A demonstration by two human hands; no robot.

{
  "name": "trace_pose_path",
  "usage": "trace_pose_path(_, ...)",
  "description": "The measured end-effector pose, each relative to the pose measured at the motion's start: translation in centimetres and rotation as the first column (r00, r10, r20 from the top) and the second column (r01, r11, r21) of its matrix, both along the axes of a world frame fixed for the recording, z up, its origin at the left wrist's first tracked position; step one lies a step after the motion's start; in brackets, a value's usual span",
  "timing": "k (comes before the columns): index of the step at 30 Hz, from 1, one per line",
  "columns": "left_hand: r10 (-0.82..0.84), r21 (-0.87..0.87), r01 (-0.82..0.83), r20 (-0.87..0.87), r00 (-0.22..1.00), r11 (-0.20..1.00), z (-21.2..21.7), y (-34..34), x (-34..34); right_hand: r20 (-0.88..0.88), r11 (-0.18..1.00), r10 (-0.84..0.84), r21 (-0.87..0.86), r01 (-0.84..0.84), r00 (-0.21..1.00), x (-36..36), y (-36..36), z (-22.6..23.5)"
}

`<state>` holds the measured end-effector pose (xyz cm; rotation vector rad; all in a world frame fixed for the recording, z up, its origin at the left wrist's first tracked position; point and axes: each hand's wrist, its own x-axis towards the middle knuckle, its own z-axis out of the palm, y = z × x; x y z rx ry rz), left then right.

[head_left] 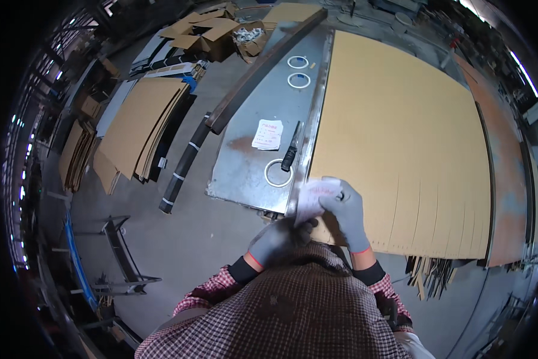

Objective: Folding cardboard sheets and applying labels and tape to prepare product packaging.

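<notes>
1. Clock directions run from the printed paper slip [309,202], which sits just below the middle of the view, over the near end of the metal strip [310,143].
2. The right hand [347,209], gray-gloved, is at 3 o'clock, its thumb and fingers closed on the slip's right side.
3. The left hand [282,239], also gray-gloved, is at 7 o'clock, fingers curled at the slip's lower edge; blur and shadow leave it unclear whether they grip. The two hands are near each other, with the slip between them.
4. At 11 o'clock, on the gray metal surface [236,170], lies a pile of white printed slips [268,134] with reddish print.
5. Just right of that pile lies a slender black-handled tool [289,157], its handle end near a white ring [266,174].
6. Toward 12 o'clock, farther up the surface, lie two more white rings [289,82], one beyond the other.
7. At 2 o'clock spreads a large tan cardboard sheet [400,119], with thin lines running in from its near edge.
8. Between 11 and 12 o'clock, a long dark beam [269,70] lies aslant.
9. At 10 o'clock, well apart, is a cardboard stack [140,116]; at 11, farther off, an open cardboard box [214,43].
</notes>
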<state>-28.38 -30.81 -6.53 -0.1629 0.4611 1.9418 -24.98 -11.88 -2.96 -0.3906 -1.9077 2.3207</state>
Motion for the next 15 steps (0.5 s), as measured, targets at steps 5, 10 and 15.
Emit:
trace_pose_path(5,-0.203,-0.169,0.158,-0.289,0.936,0.973,2.3,0.4,-2.1,0.029,0.999,-0.035,0.015,0.035,0.999,0.1,0.9,-1.9)
trace_pose_path(10,-0.314,-0.486,-0.004,-0.570,0.759,0.874,2.1,2.8,-1.4,0.035,0.987,-0.159,0.013,0.159,0.987,1.1,0.7,-3.3)
trace_pose_path(15,-0.317,-0.473,-0.045,-0.656,0.685,0.880,0.9,2.8,-1.2,0.175,0.969,-0.234,0.123,0.215,0.956,2.5,1.1,-3.6)
